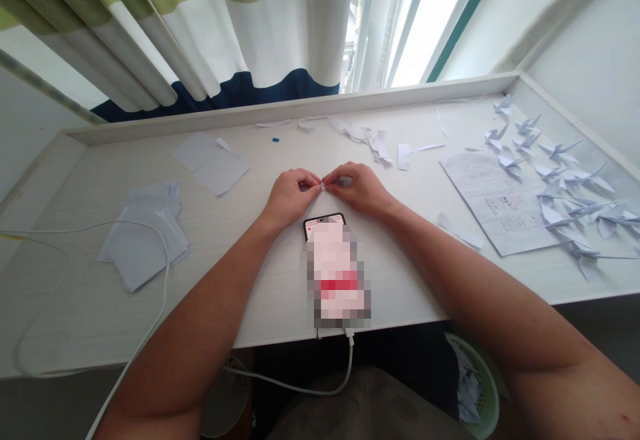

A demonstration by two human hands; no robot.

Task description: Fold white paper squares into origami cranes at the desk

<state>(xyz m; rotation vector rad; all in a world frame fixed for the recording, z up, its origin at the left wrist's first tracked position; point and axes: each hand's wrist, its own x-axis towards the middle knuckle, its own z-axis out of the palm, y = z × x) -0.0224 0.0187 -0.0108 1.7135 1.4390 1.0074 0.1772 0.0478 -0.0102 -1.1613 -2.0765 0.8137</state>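
Observation:
Over the middle of the white desk, my left hand (294, 195) and my right hand (357, 188) meet at the fingertips. Both pinch a tiny piece of white paper (323, 187), mostly hidden by the fingers, so its folded shape cannot be made out. Just below them lies a phone (333, 270) with its screen blurred out and a white cable (349, 337) plugged into its lower end. Folded paper cranes (550, 172) crowd the right side of the desk, several of them around a written sheet (493, 203).
A stack of paper sheets (145, 233) lies at left, with more sheets (213, 163) behind it. Paper scraps (377, 145) are scattered at the back, near a small blue piece (275, 139). A green basket (493, 393) holding paper stands below the desk edge. Curtains (280, 27) hang behind.

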